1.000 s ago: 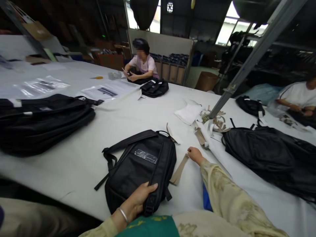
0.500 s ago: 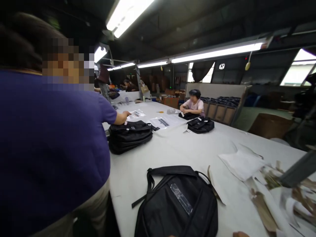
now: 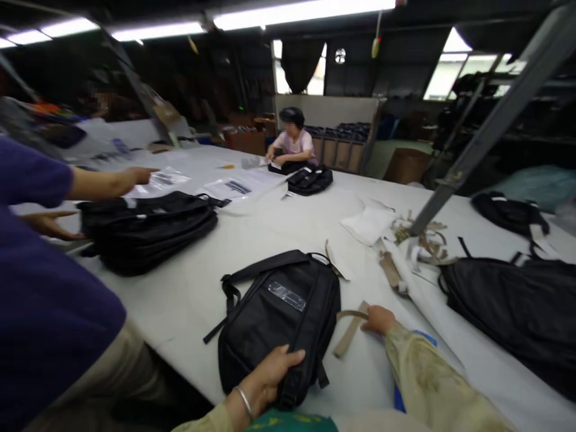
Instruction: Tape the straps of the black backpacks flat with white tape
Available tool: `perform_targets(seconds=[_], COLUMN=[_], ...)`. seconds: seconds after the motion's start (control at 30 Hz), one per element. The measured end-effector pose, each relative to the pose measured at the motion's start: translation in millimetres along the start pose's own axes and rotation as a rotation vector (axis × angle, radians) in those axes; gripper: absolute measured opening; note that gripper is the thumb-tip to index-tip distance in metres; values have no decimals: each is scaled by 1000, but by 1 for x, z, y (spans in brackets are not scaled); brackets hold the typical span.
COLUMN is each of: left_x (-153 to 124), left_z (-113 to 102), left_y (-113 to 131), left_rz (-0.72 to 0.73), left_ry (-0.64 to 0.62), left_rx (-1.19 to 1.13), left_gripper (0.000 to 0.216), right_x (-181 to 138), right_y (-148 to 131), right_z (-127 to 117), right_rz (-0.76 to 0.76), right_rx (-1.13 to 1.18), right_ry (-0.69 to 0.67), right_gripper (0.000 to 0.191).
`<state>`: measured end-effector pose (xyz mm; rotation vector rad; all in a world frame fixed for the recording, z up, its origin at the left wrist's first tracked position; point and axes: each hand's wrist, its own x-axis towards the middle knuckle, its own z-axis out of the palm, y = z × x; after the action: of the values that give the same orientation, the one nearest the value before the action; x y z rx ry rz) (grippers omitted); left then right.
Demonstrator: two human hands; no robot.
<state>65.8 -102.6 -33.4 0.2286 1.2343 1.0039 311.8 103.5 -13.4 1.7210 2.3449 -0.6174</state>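
Head view: 1 black backpack (image 3: 279, 312) pinned, 1 tan strip (image 3: 348, 333) in hand.
Backpack lies flat, back panel up, at the near edge of the white table (image 3: 279, 228), straps trailing left. Left hand (image 3: 270, 375) clamps its near end, thumb on top beside the buckle. Right hand (image 3: 378, 318) is closed on the strip's curled end, just beside the bag's right edge. Judgement: the left grip should stay low and firm so the bag can't slide off the edge, and the strip should be pulled flat along the table, not up, to avoid a kink. The co-worker's purple sleeve (image 3: 45, 300) and the stacked bags (image 3: 153, 231) sit well apart on the left; the scrap pile (image 3: 418, 246) is near on the right.
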Motion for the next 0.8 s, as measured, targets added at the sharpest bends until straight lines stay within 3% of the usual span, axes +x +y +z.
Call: perform_targets(seconds=[0.13, 0.23, 0.33, 0.43, 0.57, 0.7, 0.8], left_x=[0, 0, 0, -4, -14, -20, -21], left_z=[1, 0, 1, 6, 8, 6, 8], left_y=[10, 12, 14, 23, 37, 44, 45], left_rz=[-44, -52, -43, -70, -148, -178, -182], left_ry=[-31, -33, -30, -30, 9, 40, 46], left_rx=[37, 35, 38, 29, -16, -35, -32], left_gripper=[35, 34, 34, 36, 37, 34, 36], right_x=[25, 31, 30, 25, -5, -58, -85], right_y=[11, 4, -4, -1, 6, -3, -26], right_z=[31, 44, 40, 22, -6, -11, 3], right_rz=[53, 23, -5, -34, -178, -423, -397], right_rx=[1, 17, 61, 140, 341, 531, 432], right_ry=[-90, -84, -50, -2, -23, -271, -442], right_gripper=[43, 33, 23, 30, 35, 31, 21])
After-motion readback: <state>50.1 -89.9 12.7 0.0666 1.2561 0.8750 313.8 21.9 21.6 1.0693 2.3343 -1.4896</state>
